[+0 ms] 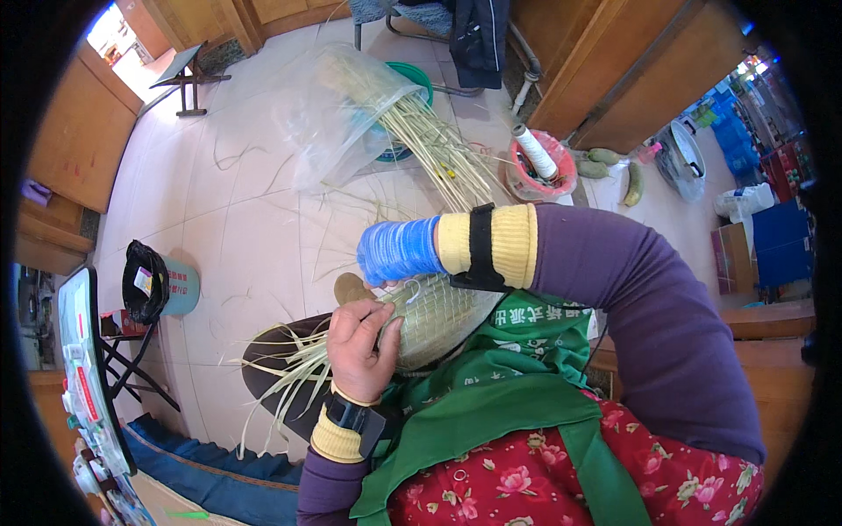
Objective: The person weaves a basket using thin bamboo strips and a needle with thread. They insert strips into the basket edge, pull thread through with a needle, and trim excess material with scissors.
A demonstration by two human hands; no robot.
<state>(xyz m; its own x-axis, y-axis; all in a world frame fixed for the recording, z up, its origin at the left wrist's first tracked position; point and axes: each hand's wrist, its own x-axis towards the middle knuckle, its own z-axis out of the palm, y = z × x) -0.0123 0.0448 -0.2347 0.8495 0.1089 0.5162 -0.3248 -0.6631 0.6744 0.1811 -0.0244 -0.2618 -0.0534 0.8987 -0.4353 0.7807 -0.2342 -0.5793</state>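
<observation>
A woven straw piece, crossed by rows of pale thread, lies over my lap. My left hand, bare, pinches its left end between thumb and fingers. Loose straw ends fan out to the left from under that hand. My right hand wears a blue and white knitted glove and bends down onto the far edge of the weave. Its fingertips are mostly hidden, so what they hold does not show. Beside them a short loop of white cord lies on the straw.
Beyond my hands, a bundle of straw sticks out of a clear plastic bag. A pink bucket holds a thread cone. Several green gourds lie right. Leftward stand a lined bin and a cluttered table.
</observation>
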